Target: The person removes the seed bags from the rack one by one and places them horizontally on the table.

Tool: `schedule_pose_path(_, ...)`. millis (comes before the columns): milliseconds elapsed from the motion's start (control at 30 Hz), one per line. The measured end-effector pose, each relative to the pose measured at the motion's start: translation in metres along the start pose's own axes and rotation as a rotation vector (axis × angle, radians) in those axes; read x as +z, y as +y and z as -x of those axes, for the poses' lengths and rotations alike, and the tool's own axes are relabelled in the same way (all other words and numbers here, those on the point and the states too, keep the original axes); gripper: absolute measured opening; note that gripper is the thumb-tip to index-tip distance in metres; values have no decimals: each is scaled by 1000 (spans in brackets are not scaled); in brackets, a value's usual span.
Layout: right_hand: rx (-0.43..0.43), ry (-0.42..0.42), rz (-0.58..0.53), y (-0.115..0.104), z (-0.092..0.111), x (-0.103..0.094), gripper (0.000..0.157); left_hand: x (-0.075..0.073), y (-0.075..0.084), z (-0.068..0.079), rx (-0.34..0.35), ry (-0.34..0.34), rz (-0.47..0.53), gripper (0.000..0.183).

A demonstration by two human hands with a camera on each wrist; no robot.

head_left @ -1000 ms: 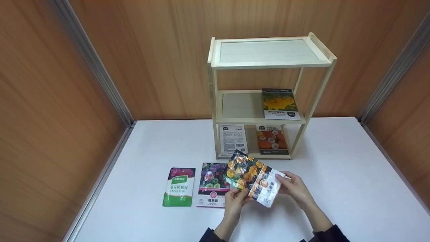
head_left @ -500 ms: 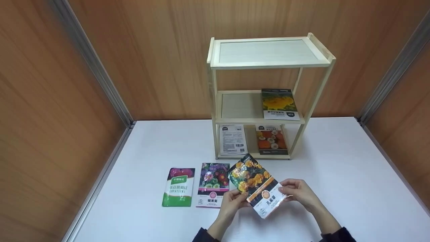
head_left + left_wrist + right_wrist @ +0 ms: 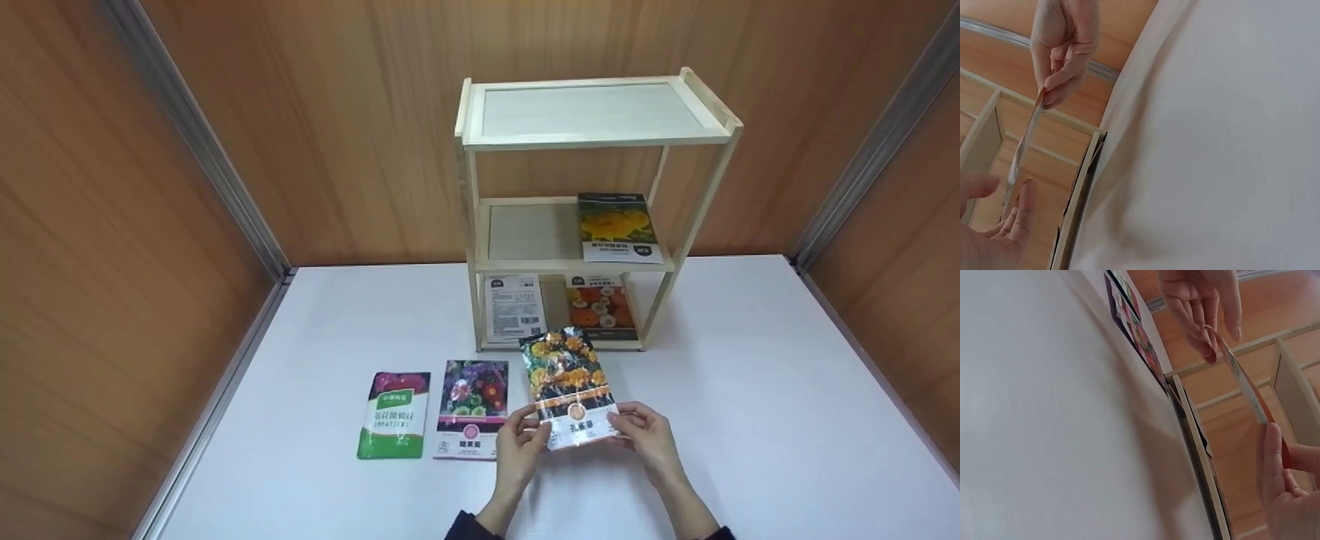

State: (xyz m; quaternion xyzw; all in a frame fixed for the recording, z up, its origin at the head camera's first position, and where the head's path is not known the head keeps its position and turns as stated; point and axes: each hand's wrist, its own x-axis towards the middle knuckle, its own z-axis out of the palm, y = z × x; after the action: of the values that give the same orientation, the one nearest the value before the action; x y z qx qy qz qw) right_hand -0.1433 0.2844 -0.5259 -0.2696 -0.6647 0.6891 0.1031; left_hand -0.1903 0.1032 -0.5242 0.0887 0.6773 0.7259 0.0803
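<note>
I see both hands holding one seed packet (image 3: pixel 568 382) with orange flowers, lifted above the white table (image 3: pixel 750 420) just in front of the wooden shelf (image 3: pixel 592 135). My left hand (image 3: pixel 517 446) pinches its lower left corner between thumb and fingers; my right hand (image 3: pixel 645 435) pinches the lower right edge the same way. The packet stands nearly upright and its top covers part of the shelf's bottom tier.

On the table to the left lie two more packets side by side: a green one (image 3: pixel 394 414) and, just beside it, a purple-flowered one (image 3: pixel 471 409), which sits close to my left hand.

The shelf has three tiers and holds three packets: a yellow-flowered one (image 3: pixel 616 227) on the middle tier, and on the bottom tier a white one (image 3: pixel 514 307) and an orange-and-white one (image 3: pixel 600 306).
</note>
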Motion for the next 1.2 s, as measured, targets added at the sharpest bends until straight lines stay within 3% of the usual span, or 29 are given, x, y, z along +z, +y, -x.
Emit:
schedule_pose_path(133,1,29,20,10,0,7,29,0,-18,-5,81,58,-122,29)
schedule_pose_path(267,6,61,87,16,2,13,26,-1,-24,-8,127,109,-272,26)
schedule_pose_path(367,-37,76,153,16,4,16,23,-1,-26,-9,152,129,-387,23)
schedule_pose_path(600,-29,27,365,21,-1,18,16,-3,-31,-12,237,130,-664,18)
schedule_pose_path(800,-2,-23,440,28,-7,21,15,-2,-34,-15,264,147,-866,9)
schedule_pose_path(933,-25,-51,474,31,-10,24,15,-1,-35,-17,273,136,-965,14)
schedule_pose_path(1200,-28,-69,600,30,-12,29,17,2,-35,-18,362,145,-1150,14)
